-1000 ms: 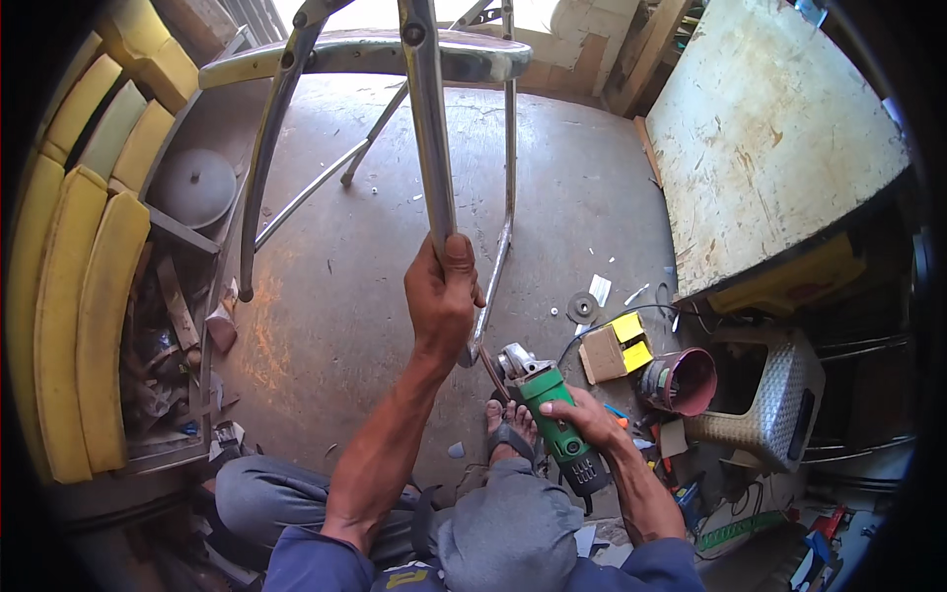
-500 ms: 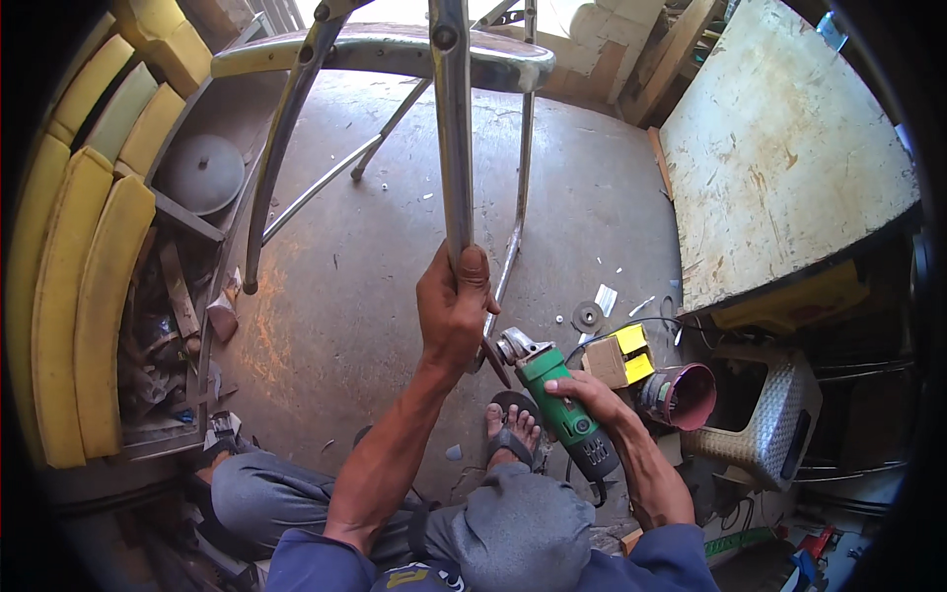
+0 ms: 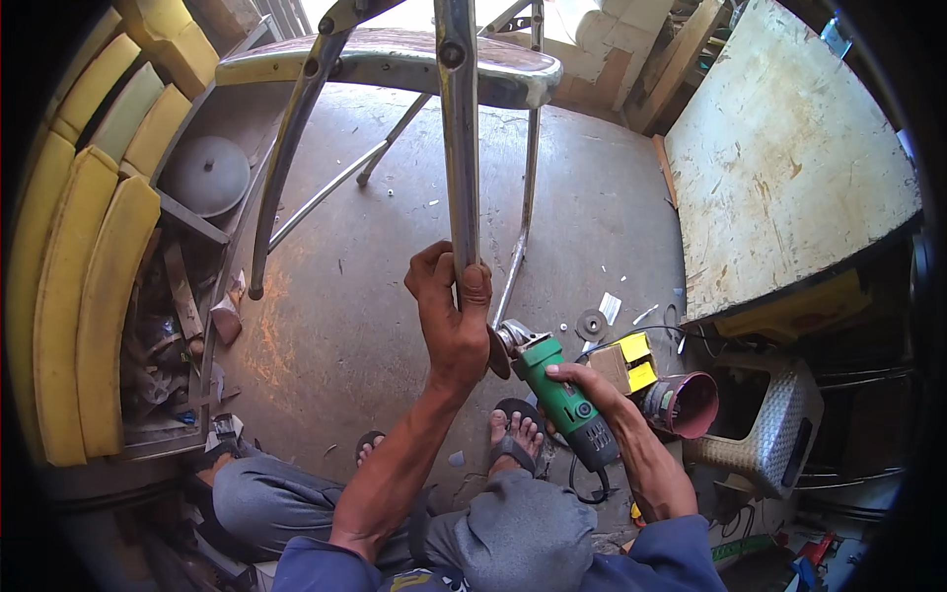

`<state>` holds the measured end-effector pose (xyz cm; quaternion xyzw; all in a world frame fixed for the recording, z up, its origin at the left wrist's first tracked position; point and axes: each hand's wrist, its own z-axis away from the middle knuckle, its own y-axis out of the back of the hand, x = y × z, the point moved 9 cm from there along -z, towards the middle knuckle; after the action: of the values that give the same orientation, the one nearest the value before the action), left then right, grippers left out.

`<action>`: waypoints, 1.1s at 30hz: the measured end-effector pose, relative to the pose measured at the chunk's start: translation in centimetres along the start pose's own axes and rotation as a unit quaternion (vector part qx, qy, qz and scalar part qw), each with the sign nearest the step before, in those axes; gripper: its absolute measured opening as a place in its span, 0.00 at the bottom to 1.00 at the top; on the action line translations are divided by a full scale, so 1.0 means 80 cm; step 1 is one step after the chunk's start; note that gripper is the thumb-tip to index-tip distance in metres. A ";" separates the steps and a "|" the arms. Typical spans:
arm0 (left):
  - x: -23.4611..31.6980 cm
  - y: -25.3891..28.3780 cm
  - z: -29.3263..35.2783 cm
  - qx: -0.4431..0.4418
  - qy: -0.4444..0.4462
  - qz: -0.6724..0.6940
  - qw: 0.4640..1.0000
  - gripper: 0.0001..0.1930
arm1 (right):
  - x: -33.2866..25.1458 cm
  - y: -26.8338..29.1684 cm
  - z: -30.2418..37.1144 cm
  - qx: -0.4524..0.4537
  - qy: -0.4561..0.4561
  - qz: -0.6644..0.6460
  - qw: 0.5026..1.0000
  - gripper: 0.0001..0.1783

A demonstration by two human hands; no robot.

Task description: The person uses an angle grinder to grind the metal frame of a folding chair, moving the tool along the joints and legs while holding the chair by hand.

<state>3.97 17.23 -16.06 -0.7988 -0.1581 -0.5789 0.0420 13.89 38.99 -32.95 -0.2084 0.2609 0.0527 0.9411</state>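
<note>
A metal chair frame (image 3: 390, 61) stands tilted in front of me, with a curved edge band and tubular legs. My left hand (image 3: 452, 331) is closed near the lower end of its nearest leg (image 3: 460, 168), thumb along the tube and the other fingers partly hidden behind it. My right hand (image 3: 600, 393) is wrapped round the body of a green angle grinder (image 3: 558, 387). The grinder's disc (image 3: 500, 355) is edge-on right beside my left hand and the leg's end. Whether the disc touches the leg cannot be seen.
Yellow cushions (image 3: 104, 296) and a grey round lid (image 3: 205, 176) line the left side. On the right are a worn pale board (image 3: 789, 168), a yellow box (image 3: 636, 360), a reddish bucket (image 3: 691, 405) and a patterned metal stool (image 3: 779, 434). A loose disc (image 3: 592, 325) lies on the floor.
My left hand's fingers have shifted on the leg, with knuckles now showing left of the tube. The grinder has moved slightly and its disc sits closer against my left hand.
</note>
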 end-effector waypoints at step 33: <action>-0.009 0.009 0.007 0.053 -0.008 0.083 0.995 0.19 | -0.019 -0.012 -0.039 -0.005 0.025 -0.106 0.994 0.35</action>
<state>4.52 16.57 -16.83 -0.8107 -0.1218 -0.5575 0.1307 11.31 36.80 -34.24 -0.2411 0.2602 -0.0515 0.9335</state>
